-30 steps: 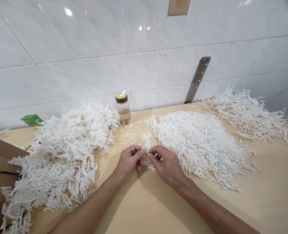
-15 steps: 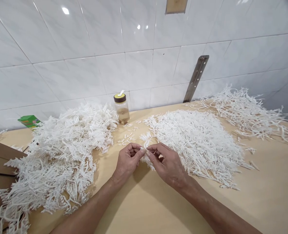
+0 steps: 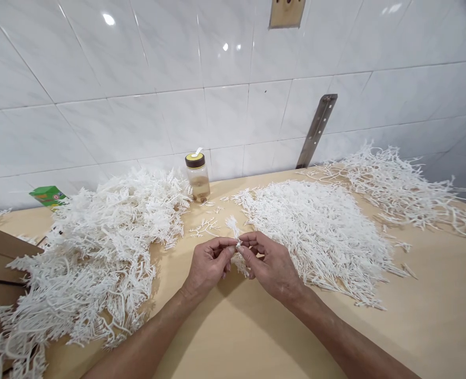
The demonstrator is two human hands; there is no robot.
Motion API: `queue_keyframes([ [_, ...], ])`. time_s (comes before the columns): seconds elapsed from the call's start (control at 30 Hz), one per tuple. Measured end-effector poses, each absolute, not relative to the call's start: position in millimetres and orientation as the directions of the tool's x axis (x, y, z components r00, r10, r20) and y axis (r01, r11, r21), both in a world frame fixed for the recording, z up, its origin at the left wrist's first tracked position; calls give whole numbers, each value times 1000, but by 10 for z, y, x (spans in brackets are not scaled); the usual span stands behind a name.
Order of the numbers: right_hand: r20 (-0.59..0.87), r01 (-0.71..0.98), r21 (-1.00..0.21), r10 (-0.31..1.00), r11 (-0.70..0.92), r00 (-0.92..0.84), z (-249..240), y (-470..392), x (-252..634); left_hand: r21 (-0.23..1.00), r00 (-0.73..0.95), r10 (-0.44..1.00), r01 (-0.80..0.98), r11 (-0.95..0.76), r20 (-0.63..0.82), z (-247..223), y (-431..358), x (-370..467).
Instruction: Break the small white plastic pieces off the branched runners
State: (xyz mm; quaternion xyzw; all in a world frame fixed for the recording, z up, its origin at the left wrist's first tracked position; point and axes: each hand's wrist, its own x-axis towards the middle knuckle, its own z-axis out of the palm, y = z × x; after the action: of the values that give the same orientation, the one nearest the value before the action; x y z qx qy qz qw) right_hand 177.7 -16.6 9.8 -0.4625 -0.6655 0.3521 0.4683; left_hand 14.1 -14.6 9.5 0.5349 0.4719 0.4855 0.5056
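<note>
Both hands meet above the middle of the table, pinching a small white branched plastic sprig (image 3: 232, 225) whose feathery top sticks up past the fingertips. My left hand (image 3: 210, 263) is closed, thumb and forefinger at the sprig's lower part. Opposite it, my right hand (image 3: 270, 263) pinches the same spot. The exact grip point is partly hidden by the fingertips. Right of my right hand spreads a heap of short white pieces (image 3: 320, 226). To the left lies a taller pile of white branched sprigs (image 3: 110, 247).
Long bare white stems (image 3: 406, 184) lie tangled at the back right. A lidded bottle of brownish liquid (image 3: 199, 181) stands near the tiled wall, with loose twigs (image 3: 205, 227) before it. A green packet (image 3: 47, 195), a brown box (image 3: 0, 263) and a metal bracket (image 3: 317, 131) are also there.
The left fingers have straightened and shifted slightly towards the right hand. The sprig's top now stands more upright between the fingertips. The view has tilted up slightly.
</note>
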Motion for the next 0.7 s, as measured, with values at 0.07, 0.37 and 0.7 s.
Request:
queue_keyframes([
  [0.07,310,292,-894,940,339,-141,89,-165,1775,1000,76,997,5,-30,29,85,-141,146],
  [0.37,268,283,-911,952,301,-149,109,-200,1776,992,177,978,-40,123,-114,99,-136,142],
  [0.7,45,14,-999,958,51,-282,138,-202,1771,973,193,965,-111,204,-180,148,-136,103],
])
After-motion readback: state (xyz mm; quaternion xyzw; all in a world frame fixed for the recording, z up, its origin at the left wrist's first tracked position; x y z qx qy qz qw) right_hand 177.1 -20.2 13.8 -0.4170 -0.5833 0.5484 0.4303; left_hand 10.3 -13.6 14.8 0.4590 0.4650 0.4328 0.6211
